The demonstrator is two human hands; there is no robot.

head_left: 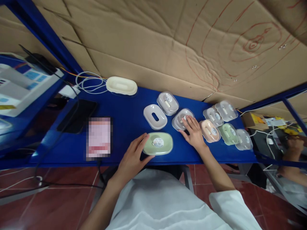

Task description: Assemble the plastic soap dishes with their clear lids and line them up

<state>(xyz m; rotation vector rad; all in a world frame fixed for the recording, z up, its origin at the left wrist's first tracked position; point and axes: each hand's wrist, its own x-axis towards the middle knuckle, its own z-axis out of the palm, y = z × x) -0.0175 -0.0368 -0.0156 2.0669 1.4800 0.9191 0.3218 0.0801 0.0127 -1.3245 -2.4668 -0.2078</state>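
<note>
On the blue table, my left hand point(134, 156) grips the left end of a pale green soap dish point(167, 143), thumb at the near edge and fingers at the far edge. A round label shows on its top. My right hand point(193, 132) lies over a grey-white soap dish point(177, 122) with a clear cover. Its fingers are stretched out across the top and partly hide the label. Between the hands and farther back sit an uncovered white dish part point(150, 118) with an oval slot and another covered soap dish point(173, 109).
Several covered soap dishes, including a peach one point(206, 134) and a green one point(225, 135), cluster at the right. A cream dish point(115, 88) stands at the back left beside coiled cable point(90, 83). Nearer lie a black device point(74, 118) and a blurred-out item point(99, 135). Another person's hand point(295, 143) shows far right.
</note>
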